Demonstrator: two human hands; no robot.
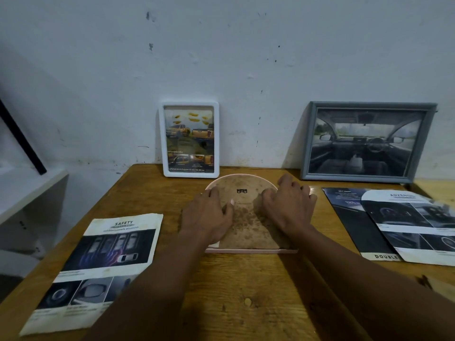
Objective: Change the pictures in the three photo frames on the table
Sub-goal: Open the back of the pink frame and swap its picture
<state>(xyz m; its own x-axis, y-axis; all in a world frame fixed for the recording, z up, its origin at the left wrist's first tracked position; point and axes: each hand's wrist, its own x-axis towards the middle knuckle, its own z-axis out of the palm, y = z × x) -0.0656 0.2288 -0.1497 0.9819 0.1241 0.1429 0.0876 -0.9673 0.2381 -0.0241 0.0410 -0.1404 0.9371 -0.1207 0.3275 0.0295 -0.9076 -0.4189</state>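
A pink arch-topped photo frame (242, 185) lies face down in the middle of the wooden table (246, 291), its stained brown backing board up. My left hand (209, 215) presses on the backing's left side, fingers curled. My right hand (286, 207) rests on its right side, fingers bent at the frame's edge. A white frame (190, 140) with a picture of yellow trucks leans upright against the wall. A grey frame (366, 141) showing a car interior leans at the back right.
A "SAFETY" car leaflet (103, 262) lies at the front left of the table. Dark car brochures (398, 222) overlap at the right. A white shelf (27, 193) with a black bar stands off the table's left edge. The wall is right behind the frames.
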